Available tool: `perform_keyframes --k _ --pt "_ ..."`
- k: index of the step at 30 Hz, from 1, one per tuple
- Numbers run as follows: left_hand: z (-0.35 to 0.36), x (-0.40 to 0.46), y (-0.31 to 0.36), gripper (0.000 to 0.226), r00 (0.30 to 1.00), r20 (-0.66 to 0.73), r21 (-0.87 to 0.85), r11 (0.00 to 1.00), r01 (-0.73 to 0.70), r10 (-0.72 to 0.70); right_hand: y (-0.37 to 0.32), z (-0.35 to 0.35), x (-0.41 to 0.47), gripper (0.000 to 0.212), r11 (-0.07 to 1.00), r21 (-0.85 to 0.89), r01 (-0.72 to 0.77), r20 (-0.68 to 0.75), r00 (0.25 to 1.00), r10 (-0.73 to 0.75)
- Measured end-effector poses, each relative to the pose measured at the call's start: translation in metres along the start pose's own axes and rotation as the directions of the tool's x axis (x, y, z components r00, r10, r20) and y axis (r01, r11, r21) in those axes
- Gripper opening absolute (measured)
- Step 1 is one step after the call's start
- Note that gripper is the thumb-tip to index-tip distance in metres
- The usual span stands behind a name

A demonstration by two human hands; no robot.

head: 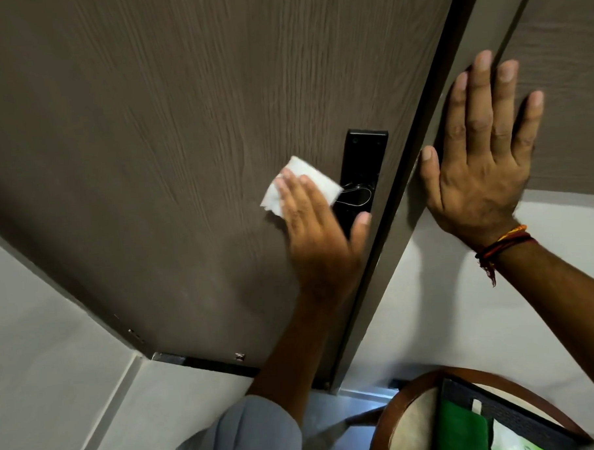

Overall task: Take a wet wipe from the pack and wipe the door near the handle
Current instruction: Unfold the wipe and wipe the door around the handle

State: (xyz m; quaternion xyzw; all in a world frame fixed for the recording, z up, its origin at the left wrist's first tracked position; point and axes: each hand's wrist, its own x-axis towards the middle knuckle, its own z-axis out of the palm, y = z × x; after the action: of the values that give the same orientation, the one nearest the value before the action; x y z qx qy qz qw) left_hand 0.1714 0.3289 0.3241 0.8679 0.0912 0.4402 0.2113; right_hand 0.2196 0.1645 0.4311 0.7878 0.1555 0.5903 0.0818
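Note:
A dark brown wood-grain door (pixel 169 135) fills most of the head view. Its black handle plate (pixel 362 164) sits near the right edge. My left hand (pixel 320 237) lies flat on the door just left of the handle, pressing a white wet wipe (pixel 307 180) against the surface under its fingers; its thumb reaches over the lower part of the handle plate. My right hand (pixel 479 155) rests flat with spread fingers on the door frame (pixel 554 77) to the right. The green wipe pack (pixel 509 440) lies at the bottom right.
A round wooden stool or table (pixel 399 411) stands at the bottom right, carrying a dark tray (pixel 514 409) with the green pack. White walls flank the door on both sides. The light floor shows below the door's bottom edge.

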Motion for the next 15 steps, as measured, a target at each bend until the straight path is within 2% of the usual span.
perform_keyframes --k 4,8,9,12,15 --pt "0.009 -0.016 0.023 0.092 0.969 0.083 0.012 0.973 -0.232 0.231 0.001 -0.001 0.000 0.068 1.000 0.007 -0.003 0.018 1.000 0.003" --pt "0.005 -0.011 -0.010 0.081 0.921 0.080 0.087 0.917 -0.388 0.382 0.000 -0.001 0.000 0.067 1.000 -0.004 -0.002 0.024 1.000 0.002" --pt "0.004 -0.008 -0.023 0.080 0.932 0.058 0.105 0.926 -0.363 0.358 0.000 -0.001 0.000 0.067 1.000 -0.010 -0.002 0.024 1.000 0.003" --pt "-0.002 0.003 -0.047 0.082 0.991 -0.011 0.132 0.982 -0.134 0.136 0.000 -0.001 0.000 0.068 1.000 -0.015 -0.012 0.011 1.000 0.013" --pt "-0.005 0.006 -0.034 0.084 1.000 -0.023 0.059 0.998 0.004 -0.002 0.000 0.000 0.001 0.069 1.000 -0.018 -0.014 0.012 1.000 0.014"
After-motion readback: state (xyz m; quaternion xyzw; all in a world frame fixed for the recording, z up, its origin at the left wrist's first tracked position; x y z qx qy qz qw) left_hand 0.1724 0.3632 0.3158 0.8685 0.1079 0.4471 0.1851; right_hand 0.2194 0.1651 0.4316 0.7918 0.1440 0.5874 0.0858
